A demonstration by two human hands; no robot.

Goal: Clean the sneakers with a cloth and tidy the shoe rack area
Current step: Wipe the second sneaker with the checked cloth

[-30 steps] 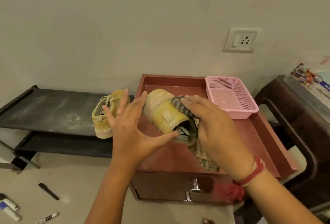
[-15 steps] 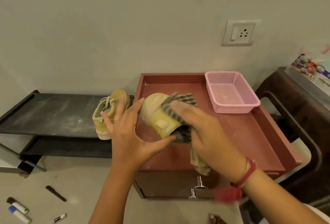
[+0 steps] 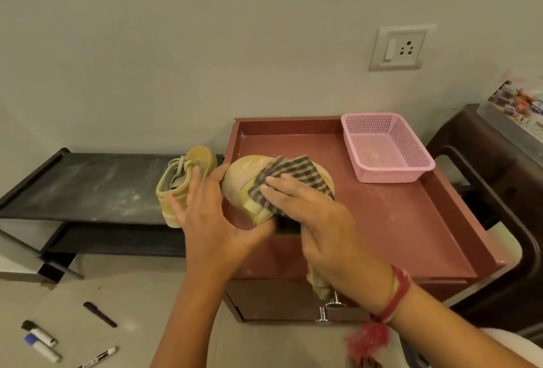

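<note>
A dusty yellow sneaker (image 3: 245, 175) lies above the red-brown cabinet top (image 3: 390, 220), toe pointing away. My left hand (image 3: 211, 220) holds it from the left, thumb under the heel end and fingers spread along its side. My right hand (image 3: 311, 215) presses a checked cloth (image 3: 296, 172) flat onto the sneaker's upper; the cloth's tail hangs below my wrist. The second yellow sneaker (image 3: 183, 179) stands on the right end of the black shoe rack (image 3: 88, 188), partly behind my left hand.
A pink mesh basket (image 3: 385, 147) sits at the back right of the cabinet top. Several markers (image 3: 41, 341) and a black pen (image 3: 100, 314) lie on the floor at lower left. A dark chair (image 3: 499, 179) stands to the right, a wall socket (image 3: 396, 47) above.
My right hand has slid the cloth forward from the sneaker's opening toward its toe. The left hand keeps its hold on the shoe.
</note>
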